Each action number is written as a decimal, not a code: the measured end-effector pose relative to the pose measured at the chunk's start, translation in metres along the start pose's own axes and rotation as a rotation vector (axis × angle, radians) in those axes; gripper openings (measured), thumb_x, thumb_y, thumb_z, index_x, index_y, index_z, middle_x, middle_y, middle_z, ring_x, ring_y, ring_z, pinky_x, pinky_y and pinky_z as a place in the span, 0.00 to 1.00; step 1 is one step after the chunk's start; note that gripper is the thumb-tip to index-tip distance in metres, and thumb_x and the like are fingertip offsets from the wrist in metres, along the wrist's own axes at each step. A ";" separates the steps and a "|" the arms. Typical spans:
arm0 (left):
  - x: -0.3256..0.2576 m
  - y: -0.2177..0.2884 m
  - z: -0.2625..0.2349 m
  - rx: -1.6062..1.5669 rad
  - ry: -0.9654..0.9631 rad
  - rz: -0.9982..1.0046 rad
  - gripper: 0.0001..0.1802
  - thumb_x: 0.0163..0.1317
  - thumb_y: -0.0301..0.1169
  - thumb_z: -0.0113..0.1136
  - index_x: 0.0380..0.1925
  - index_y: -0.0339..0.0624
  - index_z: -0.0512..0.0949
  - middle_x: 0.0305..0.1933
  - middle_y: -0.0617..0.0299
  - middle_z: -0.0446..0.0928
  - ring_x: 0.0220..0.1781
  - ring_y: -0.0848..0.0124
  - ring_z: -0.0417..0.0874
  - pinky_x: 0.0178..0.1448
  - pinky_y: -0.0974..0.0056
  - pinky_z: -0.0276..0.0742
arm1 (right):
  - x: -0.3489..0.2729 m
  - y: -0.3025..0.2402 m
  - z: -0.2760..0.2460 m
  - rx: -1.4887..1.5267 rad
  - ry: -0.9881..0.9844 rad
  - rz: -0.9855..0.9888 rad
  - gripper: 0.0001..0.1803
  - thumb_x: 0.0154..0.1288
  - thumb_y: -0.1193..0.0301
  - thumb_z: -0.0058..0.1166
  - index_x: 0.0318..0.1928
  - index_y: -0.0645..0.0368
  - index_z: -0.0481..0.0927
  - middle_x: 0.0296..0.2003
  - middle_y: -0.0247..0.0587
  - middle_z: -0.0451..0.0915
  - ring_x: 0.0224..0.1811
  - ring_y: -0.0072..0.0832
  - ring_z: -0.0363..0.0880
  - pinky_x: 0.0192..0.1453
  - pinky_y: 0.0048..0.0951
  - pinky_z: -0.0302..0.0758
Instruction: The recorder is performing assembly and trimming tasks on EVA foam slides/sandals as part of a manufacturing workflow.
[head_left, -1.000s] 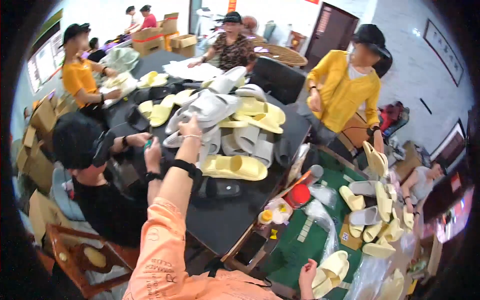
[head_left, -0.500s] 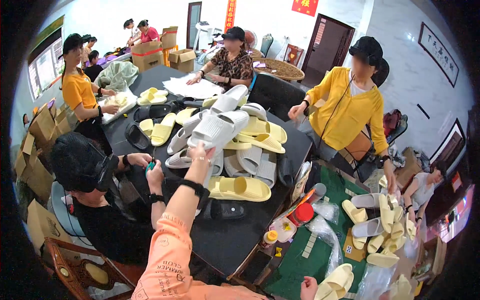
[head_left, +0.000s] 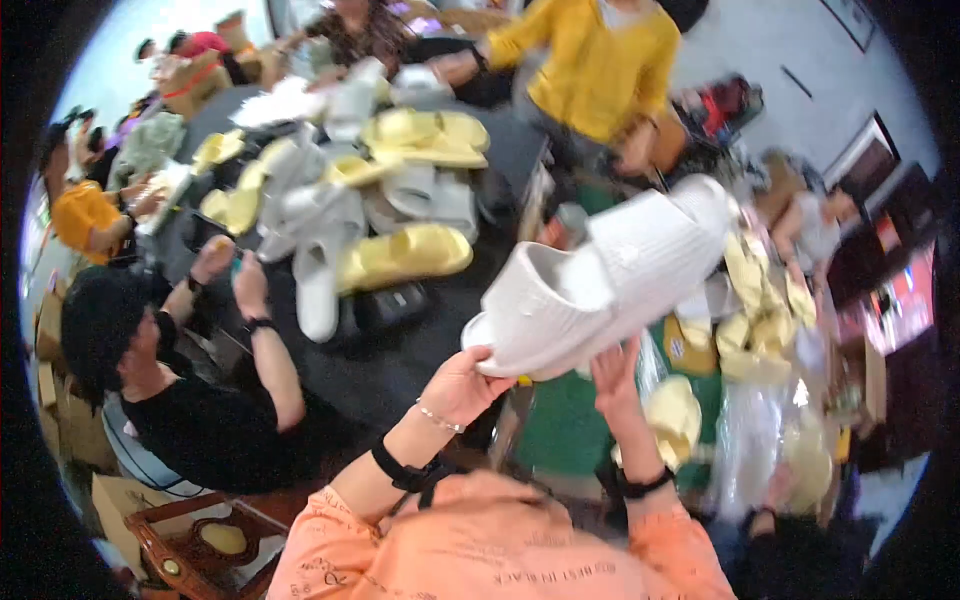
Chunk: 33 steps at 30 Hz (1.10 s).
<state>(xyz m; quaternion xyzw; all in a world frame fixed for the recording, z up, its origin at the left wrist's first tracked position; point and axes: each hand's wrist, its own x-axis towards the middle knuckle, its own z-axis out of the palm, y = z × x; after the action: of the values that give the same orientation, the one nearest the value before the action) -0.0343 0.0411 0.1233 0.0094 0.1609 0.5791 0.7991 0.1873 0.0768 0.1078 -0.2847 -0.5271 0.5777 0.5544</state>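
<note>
Person in black (head_left: pixel 190 400): seated left of the slipper, at the table (head_left: pixel 400 360) edge, hands raised.
Slipper pile (head_left: pixel 370 200): yellow and white pairs heaped on the table, up-left of the slipper.
Left hand (head_left: pixel 462 385): fingers curled under the slipper's lower-left end, gripping it.
Slipper (head_left: pixel 600 280): white, ribbed slide, held in the air above the table's right edge. Long axis slants from lower left to upper right; which end is the toe cannot be told through the blur.
Right hand (head_left: pixel 615 375): fingers raised against the slipper's underside near mid-length, supporting it.
Person in yellow (head_left: pixel 600 60): standing above the slipper.
Loose yellow slippers (head_left: pixel 760 320): right of the slipper.
</note>
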 end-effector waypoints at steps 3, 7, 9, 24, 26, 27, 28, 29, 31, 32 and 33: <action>0.006 -0.076 -0.001 0.180 0.116 -0.214 0.17 0.56 0.25 0.46 0.46 0.31 0.62 0.45 0.52 0.70 0.45 0.62 0.74 0.46 0.58 0.75 | -0.040 -0.006 -0.050 0.183 0.112 0.368 0.41 0.47 0.61 0.56 0.58 0.62 0.50 0.56 0.43 0.57 0.59 0.35 0.54 0.61 0.32 0.52; 0.021 -0.118 -0.025 0.298 0.189 -0.403 0.17 0.56 0.25 0.47 0.46 0.33 0.63 0.45 0.53 0.70 0.44 0.61 0.74 0.47 0.57 0.74 | -0.075 -0.029 -0.076 0.345 0.782 0.143 0.28 0.52 0.66 0.47 0.54 0.62 0.58 0.51 0.43 0.63 0.56 0.37 0.58 0.60 0.37 0.54; 0.026 -0.116 -0.050 0.461 0.243 -0.404 0.18 0.55 0.25 0.47 0.47 0.34 0.62 0.44 0.53 0.69 0.43 0.59 0.75 0.44 0.54 0.75 | -0.090 -0.060 -0.126 0.469 0.772 0.059 0.29 0.56 0.61 0.42 0.56 0.62 0.55 0.54 0.42 0.60 0.56 0.33 0.59 0.60 0.39 0.56; 0.183 -0.156 -0.120 2.196 0.094 -0.130 0.13 0.47 0.25 0.47 0.35 0.37 0.73 0.37 0.48 0.74 0.41 0.55 0.76 0.44 0.59 0.71 | -0.162 0.115 -0.201 0.135 0.608 0.778 0.22 0.53 0.74 0.43 0.51 0.62 0.62 0.40 0.40 0.71 0.40 0.28 0.70 0.44 0.28 0.68; 0.170 -0.159 -0.157 2.378 0.223 -0.030 0.22 0.48 0.27 0.49 0.46 0.37 0.64 0.45 0.46 0.68 0.46 0.54 0.71 0.46 0.58 0.70 | -0.151 0.112 -0.184 -0.137 0.524 0.740 0.28 0.53 0.72 0.43 0.55 0.66 0.54 0.48 0.46 0.66 0.49 0.34 0.64 0.52 0.30 0.62; 0.161 -0.184 -0.140 2.444 0.060 0.100 0.28 0.46 0.27 0.51 0.50 0.35 0.59 0.51 0.46 0.62 0.53 0.54 0.64 0.51 0.58 0.67 | -0.157 0.114 -0.199 -0.138 0.547 0.748 0.28 0.53 0.72 0.43 0.55 0.66 0.54 0.48 0.46 0.66 0.49 0.34 0.64 0.52 0.30 0.62; 0.143 -0.196 -0.136 2.308 0.141 0.149 0.32 0.45 0.28 0.52 0.52 0.35 0.56 0.52 0.45 0.60 0.56 0.54 0.60 0.55 0.58 0.62 | -0.159 0.117 -0.202 -0.336 0.541 0.742 0.29 0.54 0.72 0.43 0.56 0.66 0.53 0.49 0.48 0.64 0.51 0.36 0.63 0.53 0.31 0.60; 0.122 -0.207 -0.130 2.242 0.236 0.158 0.34 0.42 0.26 0.55 0.53 0.39 0.56 0.54 0.44 0.57 0.53 0.47 0.61 0.57 0.54 0.59 | -0.162 0.120 -0.205 -0.536 0.535 0.726 0.29 0.54 0.72 0.43 0.56 0.67 0.52 0.51 0.51 0.63 0.52 0.38 0.62 0.55 0.32 0.59; 0.082 -0.208 -0.121 2.249 0.129 0.200 0.36 0.42 0.27 0.57 0.54 0.43 0.54 0.55 0.42 0.54 0.53 0.45 0.60 0.56 0.53 0.60 | -0.168 0.132 -0.211 -0.736 0.549 0.626 0.29 0.54 0.74 0.43 0.56 0.67 0.52 0.51 0.52 0.62 0.54 0.40 0.61 0.56 0.32 0.57; 0.062 -0.203 -0.118 2.265 0.110 0.165 0.38 0.42 0.28 0.59 0.55 0.47 0.54 0.55 0.43 0.53 0.53 0.44 0.60 0.54 0.52 0.62 | -0.172 0.138 -0.209 -0.938 0.559 0.515 0.28 0.54 0.75 0.44 0.56 0.67 0.53 0.52 0.54 0.61 0.55 0.42 0.60 0.58 0.32 0.56; 0.046 -0.199 -0.119 2.248 0.218 0.019 0.39 0.41 0.29 0.60 0.56 0.50 0.53 0.55 0.43 0.53 0.52 0.44 0.61 0.53 0.52 0.64 | -0.172 0.135 -0.200 -1.000 0.515 0.487 0.30 0.53 0.76 0.44 0.57 0.67 0.51 0.53 0.55 0.58 0.57 0.42 0.57 0.59 0.32 0.53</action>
<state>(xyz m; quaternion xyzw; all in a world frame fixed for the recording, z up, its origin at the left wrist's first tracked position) 0.1300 -0.0020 -0.0410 0.6738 0.6597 0.1095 0.3144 0.3622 -0.0029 -0.1177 -0.7532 -0.5030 0.2832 0.3154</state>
